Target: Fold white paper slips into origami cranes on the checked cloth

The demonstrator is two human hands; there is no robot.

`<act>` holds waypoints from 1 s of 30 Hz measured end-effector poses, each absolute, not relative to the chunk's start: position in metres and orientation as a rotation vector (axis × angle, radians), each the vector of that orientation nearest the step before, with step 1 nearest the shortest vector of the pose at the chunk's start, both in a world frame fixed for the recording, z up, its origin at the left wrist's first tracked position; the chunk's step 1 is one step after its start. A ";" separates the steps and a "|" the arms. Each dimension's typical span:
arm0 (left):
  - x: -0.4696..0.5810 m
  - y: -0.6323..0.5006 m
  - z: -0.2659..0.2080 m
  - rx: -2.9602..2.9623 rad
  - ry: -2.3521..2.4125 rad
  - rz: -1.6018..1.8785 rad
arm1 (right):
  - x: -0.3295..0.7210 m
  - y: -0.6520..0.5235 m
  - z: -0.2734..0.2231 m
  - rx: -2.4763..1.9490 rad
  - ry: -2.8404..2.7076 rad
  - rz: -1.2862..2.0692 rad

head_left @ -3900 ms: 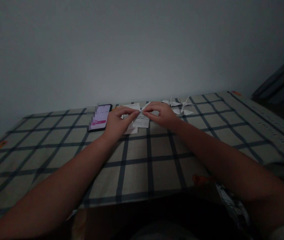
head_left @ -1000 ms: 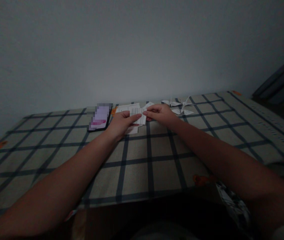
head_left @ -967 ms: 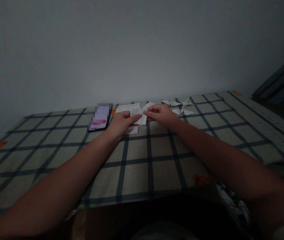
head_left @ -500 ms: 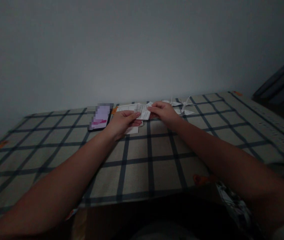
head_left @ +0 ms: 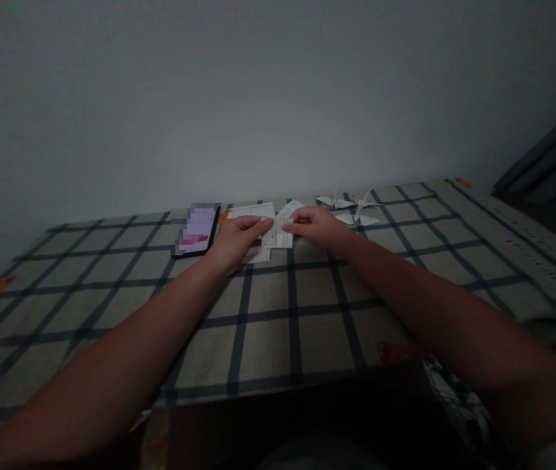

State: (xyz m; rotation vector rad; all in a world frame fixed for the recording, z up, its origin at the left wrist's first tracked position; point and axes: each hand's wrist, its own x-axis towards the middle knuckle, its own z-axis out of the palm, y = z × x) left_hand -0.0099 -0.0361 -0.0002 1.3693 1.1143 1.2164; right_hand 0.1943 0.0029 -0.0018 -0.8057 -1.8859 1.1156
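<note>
A small folded piece of printed paper [head_left: 282, 228] is pinched between both my hands, above the checked cloth. My left hand [head_left: 239, 240] grips its left side, thumb on top. On the right side, my right hand [head_left: 318, 225] holds it between thumb and fingers. Flat white paper sheets [head_left: 258, 255] lie under and behind my left hand, partly covered by it. Beyond my right hand rest several folded paper cranes [head_left: 359, 217] with pointed wings.
A phone [head_left: 196, 228] with a lit, blurred screen lies left of my left hand. The checked tablecloth [head_left: 268, 307] covers the table, which meets a plain wall [head_left: 278, 104] at the back. Dark striped fabric [head_left: 552, 153] hangs at the far right.
The folded paper has turned and spread in my fingers, with a pointed top now showing near my right hand. My right hand has shifted slightly down, uncovering more of the paper cranes.
</note>
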 end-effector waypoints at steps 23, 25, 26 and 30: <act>-0.004 -0.037 -0.001 1.325 1.122 1.172 | 0.191 0.001 -0.002 -0.865 -1.792 1.212; -0.005 -0.037 -0.003 1.363 1.135 1.109 | 0.190 0.002 -0.003 -0.843 -1.824 1.213; -0.006 -0.037 -0.004 1.380 1.148 1.088 | 0.191 0.002 -0.003 -0.834 -1.833 1.209; -0.008 -0.038 -0.002 1.392 1.183 1.119 | 0.192 0.001 -0.003 -0.822 -1.818 1.232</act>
